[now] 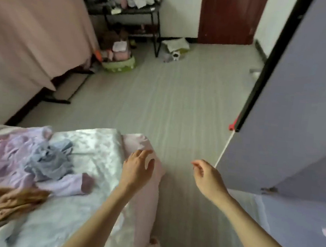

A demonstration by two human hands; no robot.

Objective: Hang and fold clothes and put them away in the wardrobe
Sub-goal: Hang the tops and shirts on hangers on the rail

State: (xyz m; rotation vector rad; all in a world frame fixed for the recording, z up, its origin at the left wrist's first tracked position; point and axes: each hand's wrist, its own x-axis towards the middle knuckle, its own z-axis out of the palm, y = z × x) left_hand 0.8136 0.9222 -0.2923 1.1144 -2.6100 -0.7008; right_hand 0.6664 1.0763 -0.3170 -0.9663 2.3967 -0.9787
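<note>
While both hands are empty, the left hand relaxed above the bed edge and the right hand loosely curled over the floor, the next garment should be chosen: the lilac top under the grey garment. Better to lift grey first, so nothing drags.
</note>
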